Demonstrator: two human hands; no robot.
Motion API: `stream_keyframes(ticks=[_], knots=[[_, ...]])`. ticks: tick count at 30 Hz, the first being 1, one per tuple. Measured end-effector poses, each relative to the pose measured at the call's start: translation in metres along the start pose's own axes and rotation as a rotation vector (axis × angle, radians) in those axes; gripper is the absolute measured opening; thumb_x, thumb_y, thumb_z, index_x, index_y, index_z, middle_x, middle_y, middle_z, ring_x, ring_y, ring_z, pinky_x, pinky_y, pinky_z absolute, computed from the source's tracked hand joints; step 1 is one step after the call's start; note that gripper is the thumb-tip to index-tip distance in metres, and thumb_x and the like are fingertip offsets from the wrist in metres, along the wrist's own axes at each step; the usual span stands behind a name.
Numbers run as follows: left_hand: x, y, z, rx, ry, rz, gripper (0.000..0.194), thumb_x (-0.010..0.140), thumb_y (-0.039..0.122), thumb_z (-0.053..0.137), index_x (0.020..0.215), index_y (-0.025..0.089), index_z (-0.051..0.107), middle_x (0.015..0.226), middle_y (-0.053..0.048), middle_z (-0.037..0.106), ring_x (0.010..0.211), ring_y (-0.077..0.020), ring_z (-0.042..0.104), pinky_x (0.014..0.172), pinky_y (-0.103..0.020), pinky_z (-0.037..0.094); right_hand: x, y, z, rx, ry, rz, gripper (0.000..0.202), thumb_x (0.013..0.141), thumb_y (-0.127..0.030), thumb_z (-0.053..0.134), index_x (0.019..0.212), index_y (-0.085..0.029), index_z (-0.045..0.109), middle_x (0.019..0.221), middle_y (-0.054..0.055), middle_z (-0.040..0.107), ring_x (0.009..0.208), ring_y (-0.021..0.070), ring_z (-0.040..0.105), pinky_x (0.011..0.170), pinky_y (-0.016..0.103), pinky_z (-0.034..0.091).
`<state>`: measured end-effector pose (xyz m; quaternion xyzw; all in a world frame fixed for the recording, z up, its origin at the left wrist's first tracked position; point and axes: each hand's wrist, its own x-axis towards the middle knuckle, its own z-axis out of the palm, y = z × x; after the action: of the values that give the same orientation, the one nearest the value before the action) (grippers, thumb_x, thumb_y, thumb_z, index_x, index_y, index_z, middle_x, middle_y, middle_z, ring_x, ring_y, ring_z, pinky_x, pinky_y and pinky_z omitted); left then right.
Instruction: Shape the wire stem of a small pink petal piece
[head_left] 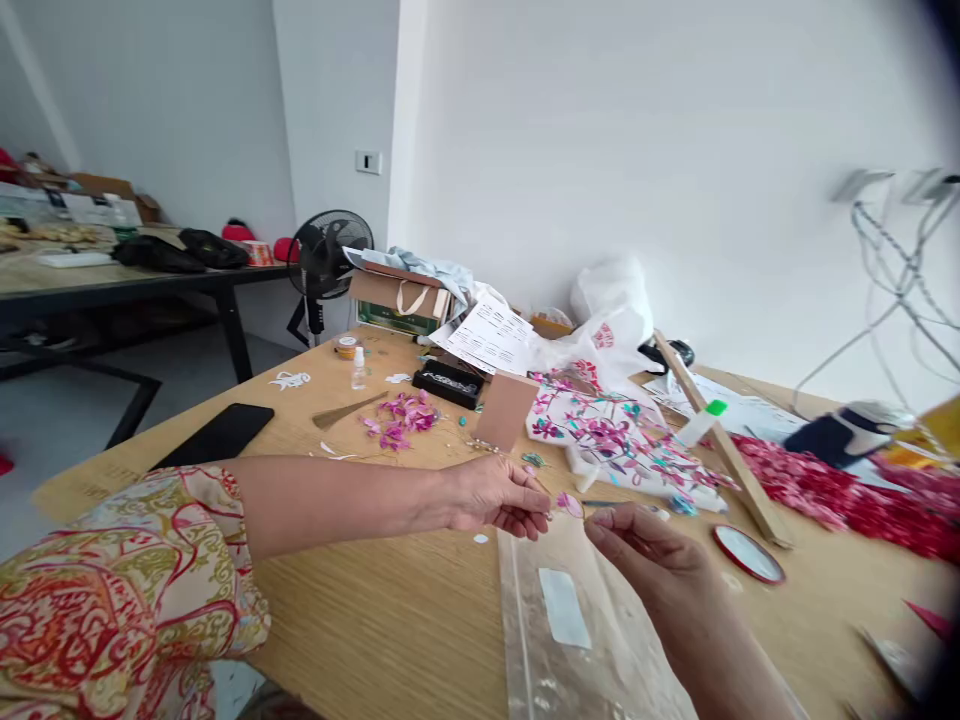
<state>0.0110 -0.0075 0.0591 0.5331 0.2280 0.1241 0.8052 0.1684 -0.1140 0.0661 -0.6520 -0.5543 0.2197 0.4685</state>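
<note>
My left hand (510, 498) reaches across the table with its fingers curled and pinched together at a thin wire stem. Between my two hands hangs a small pink petal (568, 505) on fine wire. My right hand (649, 550) pinches the wire's other side between thumb and forefinger. Both hands are above a clear plastic bag (525, 600) that bears a white label (564, 608). Beyond them lie pink and teal wired flower sprays (615, 440) on white plastic, and a loose pile of pink petals (401, 418).
A black phone (217, 437) lies at the table's left edge. A small spray bottle (358, 370), a black box (448, 383) and a brown card (506, 412) stand farther back. To the right are a wooden bar (720, 440), a round red-rimmed disc (748, 554) and red petal strands (840, 500).
</note>
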Motion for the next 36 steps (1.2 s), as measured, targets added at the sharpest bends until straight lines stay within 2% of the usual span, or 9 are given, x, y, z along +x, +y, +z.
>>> stream_keyframes(ticks=[3,8,12,17,22,26,29,31,36], knots=[[-0.015,0.000,-0.010,-0.086,0.017,0.035,0.030,0.058,0.039,0.068,0.065,0.011,0.061,0.060,-0.002,0.060,0.054,-0.0073,0.055,0.059,-0.022,0.040,0.008,0.000,0.017,0.002,-0.135,0.024,0.018,0.068,-0.037,0.056,0.066,-0.020,0.058,0.064,0.000,0.055,0.064,0.0144,0.049,0.057,0.025,0.038],[-0.020,0.000,-0.018,-0.192,0.004,0.004,0.038,0.064,0.047,0.060,0.069,0.009,0.061,0.063,-0.004,0.060,0.062,-0.0104,0.057,0.065,-0.025,0.041,0.012,0.004,0.032,-0.080,-0.149,0.020,0.019,0.071,-0.037,0.052,0.065,-0.020,0.056,0.063,0.000,0.053,0.063,0.0146,0.048,0.059,0.026,0.037],[-0.017,-0.002,-0.021,-0.165,-0.027,-0.001,0.027,0.064,0.037,0.064,0.072,0.010,0.062,0.064,-0.002,0.059,0.060,-0.0076,0.054,0.063,-0.023,0.040,0.013,0.001,0.032,-0.189,-0.144,0.003,0.019,0.072,-0.037,0.050,0.064,-0.020,0.057,0.063,0.000,0.054,0.063,0.0149,0.049,0.060,0.026,0.037],[-0.012,-0.010,-0.021,-0.105,0.051,0.013,0.021,0.060,0.030,0.068,0.068,0.011,0.063,0.060,0.001,0.057,0.051,-0.0045,0.050,0.056,-0.020,0.037,0.012,0.001,0.035,-0.227,-0.135,0.000,0.018,0.070,-0.035,0.052,0.062,-0.021,0.057,0.063,0.000,0.055,0.062,0.0151,0.050,0.058,0.025,0.038],[-0.013,-0.015,-0.020,-0.121,0.083,0.024,0.024,0.057,0.032,0.069,0.064,0.011,0.062,0.058,0.000,0.057,0.050,-0.0045,0.049,0.055,-0.021,0.036,0.011,0.010,0.039,-0.019,-0.160,0.056,0.016,0.067,-0.035,0.056,0.063,-0.020,0.059,0.064,0.000,0.056,0.065,0.0154,0.051,0.060,0.026,0.039],[-0.016,-0.017,-0.021,-0.134,0.090,0.029,0.024,0.057,0.033,0.070,0.064,0.011,0.062,0.060,0.000,0.058,0.051,-0.0050,0.049,0.055,-0.021,0.036,0.010,0.008,0.039,0.236,-0.212,0.220,0.015,0.062,-0.035,0.063,0.064,-0.020,0.063,0.064,0.000,0.060,0.065,0.0149,0.053,0.060,0.025,0.041],[-0.018,-0.017,-0.020,-0.131,0.077,0.052,0.024,0.058,0.033,0.069,0.064,0.011,0.062,0.060,0.000,0.057,0.051,-0.0048,0.049,0.055,-0.021,0.036,0.010,0.003,0.041,0.397,-0.258,0.303,0.017,0.061,-0.033,0.066,0.074,-0.022,0.066,0.072,0.000,0.066,0.076,0.0164,0.057,0.070,0.027,0.042],[-0.019,-0.018,-0.019,-0.130,0.071,0.063,0.025,0.058,0.034,0.069,0.064,0.011,0.062,0.061,0.000,0.057,0.052,-0.0050,0.049,0.056,-0.021,0.036,0.010,0.000,0.042,0.450,-0.273,0.315,0.018,0.061,-0.032,0.067,0.076,-0.023,0.066,0.077,0.001,0.067,0.078,0.0167,0.057,0.074,0.028,0.042],[-0.021,-0.019,-0.015,-0.145,0.123,0.103,0.026,0.056,0.034,0.070,0.061,0.010,0.060,0.060,-0.001,0.058,0.053,-0.0065,0.049,0.056,-0.022,0.037,0.012,-0.003,0.046,0.440,-0.268,0.291,0.013,0.062,-0.032,0.065,0.064,-0.019,0.064,0.067,0.001,0.065,0.067,0.0144,0.056,0.066,0.026,0.042]])
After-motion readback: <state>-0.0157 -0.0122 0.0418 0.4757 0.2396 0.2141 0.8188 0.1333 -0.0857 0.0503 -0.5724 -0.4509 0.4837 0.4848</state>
